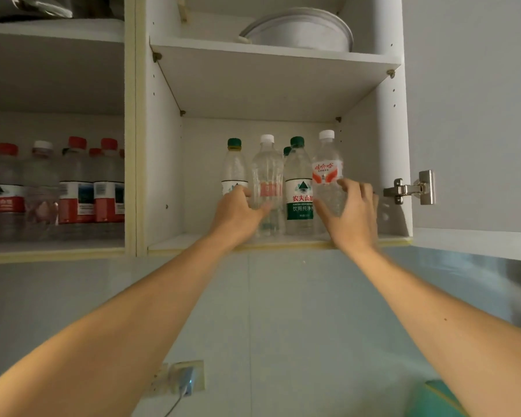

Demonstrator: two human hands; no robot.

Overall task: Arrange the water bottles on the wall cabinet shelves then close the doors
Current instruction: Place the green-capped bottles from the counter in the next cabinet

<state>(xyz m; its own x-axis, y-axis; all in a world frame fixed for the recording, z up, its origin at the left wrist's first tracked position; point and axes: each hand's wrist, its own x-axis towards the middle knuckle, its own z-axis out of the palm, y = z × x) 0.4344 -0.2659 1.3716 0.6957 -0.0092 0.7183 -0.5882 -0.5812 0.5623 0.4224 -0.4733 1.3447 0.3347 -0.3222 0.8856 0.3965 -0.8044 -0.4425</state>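
Reaching into the open cabinet, the left hand (238, 207) wraps its grip around a green-capped bottle (234, 167) and the right hand (351, 207) around a white-capped bottle (327, 173), both upright near the bottom shelf's (175, 243) front edge.

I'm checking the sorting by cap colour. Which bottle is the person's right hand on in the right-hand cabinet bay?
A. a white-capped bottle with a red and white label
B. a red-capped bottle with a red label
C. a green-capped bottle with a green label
A: the right hand wraps the white-capped bottle with the red and white label, at the right end of the row.
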